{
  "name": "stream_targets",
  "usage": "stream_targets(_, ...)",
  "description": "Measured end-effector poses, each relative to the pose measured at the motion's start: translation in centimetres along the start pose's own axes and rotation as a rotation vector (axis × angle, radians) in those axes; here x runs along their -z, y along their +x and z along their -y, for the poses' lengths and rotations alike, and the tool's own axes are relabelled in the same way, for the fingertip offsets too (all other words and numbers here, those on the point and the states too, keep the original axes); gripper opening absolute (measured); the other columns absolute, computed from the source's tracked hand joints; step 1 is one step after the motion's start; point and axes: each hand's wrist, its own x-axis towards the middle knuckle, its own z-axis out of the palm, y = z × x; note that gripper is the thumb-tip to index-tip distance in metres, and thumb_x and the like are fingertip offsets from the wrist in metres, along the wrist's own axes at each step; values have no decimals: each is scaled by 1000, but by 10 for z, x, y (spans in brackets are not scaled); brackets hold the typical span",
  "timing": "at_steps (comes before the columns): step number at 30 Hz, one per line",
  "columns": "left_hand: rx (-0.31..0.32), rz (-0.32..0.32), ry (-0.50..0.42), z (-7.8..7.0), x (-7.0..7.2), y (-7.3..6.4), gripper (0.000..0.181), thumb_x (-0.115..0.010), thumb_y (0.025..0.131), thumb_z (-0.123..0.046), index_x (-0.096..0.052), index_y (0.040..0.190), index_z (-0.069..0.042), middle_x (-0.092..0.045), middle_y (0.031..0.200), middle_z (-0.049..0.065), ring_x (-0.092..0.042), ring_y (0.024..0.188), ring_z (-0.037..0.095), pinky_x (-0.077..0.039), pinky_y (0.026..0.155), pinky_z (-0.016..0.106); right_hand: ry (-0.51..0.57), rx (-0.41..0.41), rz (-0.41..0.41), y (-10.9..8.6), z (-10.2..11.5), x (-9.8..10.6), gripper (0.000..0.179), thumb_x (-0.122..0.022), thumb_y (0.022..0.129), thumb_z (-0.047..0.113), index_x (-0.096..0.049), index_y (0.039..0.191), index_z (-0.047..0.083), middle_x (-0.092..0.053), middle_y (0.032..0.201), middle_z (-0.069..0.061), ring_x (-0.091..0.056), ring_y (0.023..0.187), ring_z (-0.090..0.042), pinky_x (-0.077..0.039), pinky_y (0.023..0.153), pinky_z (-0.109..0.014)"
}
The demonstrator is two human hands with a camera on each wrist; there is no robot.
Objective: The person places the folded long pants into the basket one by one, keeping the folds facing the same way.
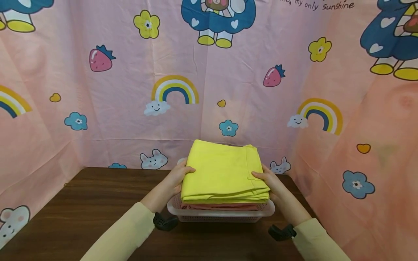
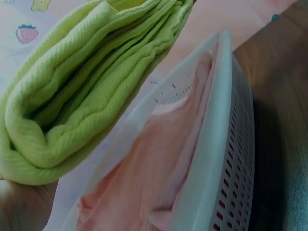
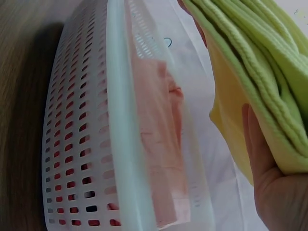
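Between my two hands is a folded yellow garment [image 1: 222, 170], its layers stacked thick and a stitched seam along the right side. My left hand [image 1: 179, 175] grips its left edge, thumb on top. At the right edge my right hand [image 1: 271, 182] holds it the same way, with fingers [image 3: 252, 139] underneath. The garment is raised over a white plastic basket [image 1: 225, 214] with perforated walls. Inside the basket lies folded pink clothing [image 2: 154, 149], which both wrist views show apart from the yellow bundle.
The basket stands on a dark brown wooden table [image 1: 98, 206]. Behind and beside the table hangs a pastel cloth backdrop [image 1: 121, 119] printed with rainbows, flowers and strawberries. Each wrist carries a black device [image 1: 165, 222].
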Motion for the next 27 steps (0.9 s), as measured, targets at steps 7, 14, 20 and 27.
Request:
stream_targets(7, 4, -21, 42, 12, 6, 7, 60, -41, 94, -1, -18, 149, -4, -44, 124, 21, -55, 100, 26, -50, 80, 39, -24, -34, 1, 9, -13, 3, 67, -47, 101, 11, -5, 154, 10, -57, 113, -11, -65, 92, -20, -54, 80, -37)
stream_targets(14, 13, -33, 51, 25, 10, 11, 63, -41, 94, -1, -15, 151, -5, -43, 128, 22, -53, 103, 28, -49, 83, 41, -16, -74, -48, 14, -25, 5, 73, -49, 99, 9, -3, 155, 14, -53, 119, -14, -64, 94, -21, -53, 80, -37)
stream_targets(20, 23, -49, 38, 32, 12, 12, 66, -42, 94, 0, -13, 152, -5, -41, 132, 22, -51, 109, 31, -46, 86, 44, -42, -99, -49, 17, -33, 7, 77, -51, 99, 12, 3, 154, 16, -55, 117, -14, -64, 91, -20, -54, 77, -36)
stream_targets(27, 30, -65, 34, 38, 14, 13, 65, -42, 93, 0, -15, 152, -4, -42, 131, 22, -51, 108, 31, -46, 87, 45, -40, -109, -40, 18, -40, 7, 75, -50, 100, 12, 1, 155, 16, -54, 118, -13, -64, 92, -20, -54, 78, -36)
